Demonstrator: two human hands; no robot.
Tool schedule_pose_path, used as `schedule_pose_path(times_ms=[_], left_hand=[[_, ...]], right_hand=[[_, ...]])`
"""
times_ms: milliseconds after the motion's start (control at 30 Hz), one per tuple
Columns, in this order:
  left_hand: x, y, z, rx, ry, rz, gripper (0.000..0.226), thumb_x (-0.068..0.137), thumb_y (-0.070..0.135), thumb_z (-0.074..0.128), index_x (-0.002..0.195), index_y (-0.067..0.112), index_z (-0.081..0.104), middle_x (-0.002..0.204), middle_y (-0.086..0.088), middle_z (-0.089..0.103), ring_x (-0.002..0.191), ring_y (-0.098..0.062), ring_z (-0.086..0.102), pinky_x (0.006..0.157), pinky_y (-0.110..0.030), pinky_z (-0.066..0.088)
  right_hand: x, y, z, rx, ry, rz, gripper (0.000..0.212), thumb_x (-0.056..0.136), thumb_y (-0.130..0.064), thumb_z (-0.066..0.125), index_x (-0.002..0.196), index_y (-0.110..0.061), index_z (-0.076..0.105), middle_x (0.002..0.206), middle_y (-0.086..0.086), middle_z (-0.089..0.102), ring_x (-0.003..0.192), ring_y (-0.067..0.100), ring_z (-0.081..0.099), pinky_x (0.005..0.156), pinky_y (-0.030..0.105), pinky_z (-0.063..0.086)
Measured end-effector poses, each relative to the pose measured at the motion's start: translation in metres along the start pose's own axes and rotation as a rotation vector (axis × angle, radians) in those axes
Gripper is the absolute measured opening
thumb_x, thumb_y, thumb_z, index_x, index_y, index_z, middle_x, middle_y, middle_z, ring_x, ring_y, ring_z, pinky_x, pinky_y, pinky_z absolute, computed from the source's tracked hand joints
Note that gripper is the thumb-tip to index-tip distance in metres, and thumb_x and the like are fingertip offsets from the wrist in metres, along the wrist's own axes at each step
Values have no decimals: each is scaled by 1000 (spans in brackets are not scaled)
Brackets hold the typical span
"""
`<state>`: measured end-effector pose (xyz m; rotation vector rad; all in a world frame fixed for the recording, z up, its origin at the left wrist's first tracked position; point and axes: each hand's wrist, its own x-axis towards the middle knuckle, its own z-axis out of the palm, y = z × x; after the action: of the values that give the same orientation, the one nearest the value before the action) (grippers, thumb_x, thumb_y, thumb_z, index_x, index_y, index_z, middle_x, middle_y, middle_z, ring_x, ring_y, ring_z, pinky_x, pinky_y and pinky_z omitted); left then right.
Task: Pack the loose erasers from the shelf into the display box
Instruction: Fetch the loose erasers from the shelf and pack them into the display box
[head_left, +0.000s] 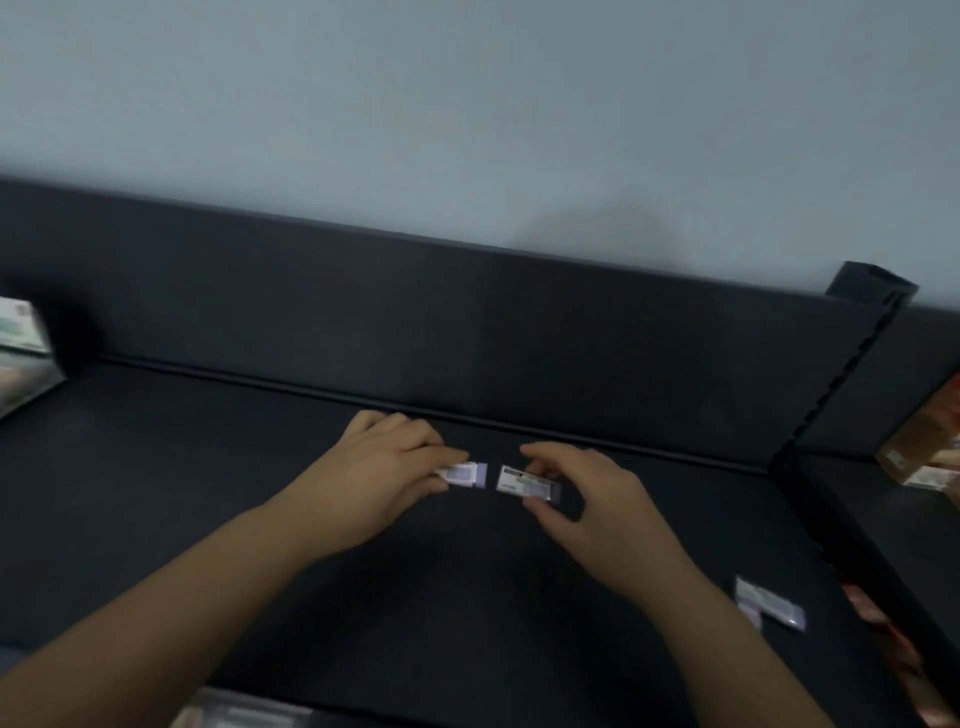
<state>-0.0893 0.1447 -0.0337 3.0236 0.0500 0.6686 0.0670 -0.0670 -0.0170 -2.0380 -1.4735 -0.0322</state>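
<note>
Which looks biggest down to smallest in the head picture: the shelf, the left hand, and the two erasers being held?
1. shelf
2. left hand
3. left-hand eraser and right-hand eraser: they look about alike and fingers cover part of each, so no ranking.

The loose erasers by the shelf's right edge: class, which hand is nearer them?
Right. The right hand is up and left of the loose erasers; the left hand is farther left, beyond it.

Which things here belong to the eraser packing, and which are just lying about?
Job: left hand, holding left eraser; right hand, holding right eraser; loose erasers at right; shelf.
Lying about: pale boxes far left; orange boxes far right.
</note>
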Motion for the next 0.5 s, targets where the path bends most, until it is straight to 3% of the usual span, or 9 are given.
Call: schedule_pose_path(times_ms=[133, 233, 500], left_hand=[[-42, -25, -29, 39, 41, -57, 38, 93, 45, 38, 123, 34, 59, 102, 17, 55, 89, -5, 50, 85, -26, 28], [-77, -53, -50, 72, 42, -95, 38, 95, 45, 37, 125, 35, 58, 103, 18, 54, 90, -4, 48, 86, -26, 28], [-165, -151, -105, 141, 37, -117, 37, 95, 45, 37, 123, 34, 59, 102, 16, 55, 90, -5, 47, 82, -25, 26]], right_hand=[[22, -42, 32, -9, 47, -141, 48, 82, -20, 71, 125, -32, 55, 102, -21, 62, 95, 2, 57, 85, 11, 43], [39, -77, 59, -13, 95, -216, 51, 81, -18, 72, 126, -31, 53, 103, -21, 62, 95, 1, 55, 90, 21, 44], [88, -180, 147, 2, 150, -280, 38, 84, -25, 65, 121, -26, 58, 104, -19, 64, 94, 0, 55, 93, 33, 45]])
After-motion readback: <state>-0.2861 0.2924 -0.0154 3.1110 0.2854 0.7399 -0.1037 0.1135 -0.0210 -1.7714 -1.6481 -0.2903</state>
